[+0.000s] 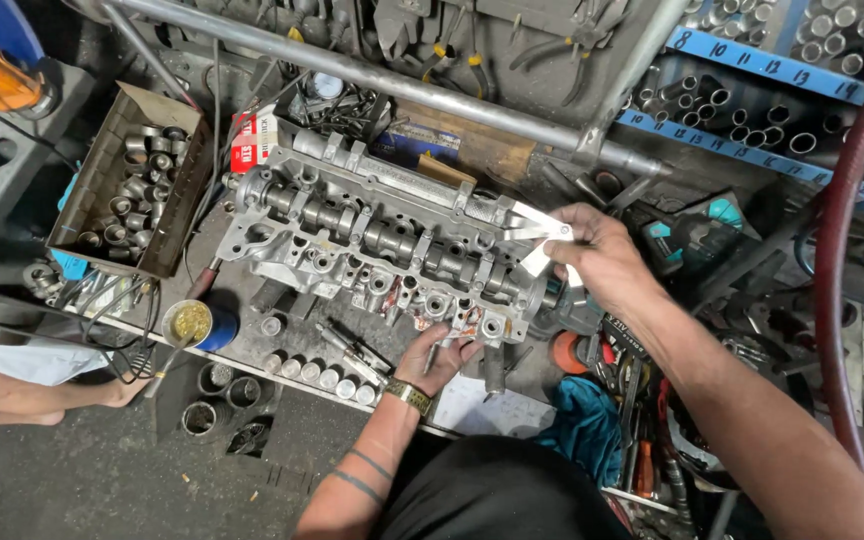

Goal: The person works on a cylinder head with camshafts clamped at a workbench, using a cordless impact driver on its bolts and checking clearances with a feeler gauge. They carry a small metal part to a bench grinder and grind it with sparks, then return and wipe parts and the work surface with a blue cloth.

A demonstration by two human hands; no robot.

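Single head view, steep downward, close over cluttered workbench (282,370).

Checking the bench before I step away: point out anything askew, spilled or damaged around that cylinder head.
The cylinder head lies slanted across the bench. Red smears mark its near edge, close to the left hand; I cannot tell what they are. The right hand holds fanned feeler blades. Nothing looks spilled or broken.

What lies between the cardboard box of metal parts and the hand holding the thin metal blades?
In the head view, the cylinder head with its camshaft lies between the cardboard box and the right hand.
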